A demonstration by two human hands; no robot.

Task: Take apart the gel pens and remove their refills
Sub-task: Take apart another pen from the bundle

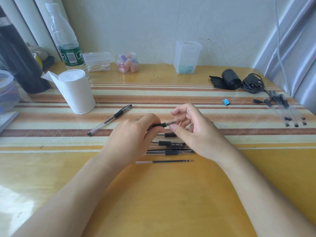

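Observation:
My left hand (135, 135) grips a gel pen (165, 124) by its barrel, just above the desk. My right hand (191, 130) pinches the clear tip end of that same pen between thumb and fingers. Under my hands lie several more gel pens (171, 152) side by side, partly hidden. A loose refill (164, 161) lies alone nearest me. One whole capped pen (110, 119) lies at an angle to the left. Several emptied clear barrels (289, 110) lie at the far right.
A toilet paper roll (77, 91), a water bottle (68, 41), small plastic boxes (97, 61) and a tall clear container (187, 57) stand along the back. A black roll (230, 79), a coiled cable (253, 83) and a blue binder clip (226, 101) sit at the right.

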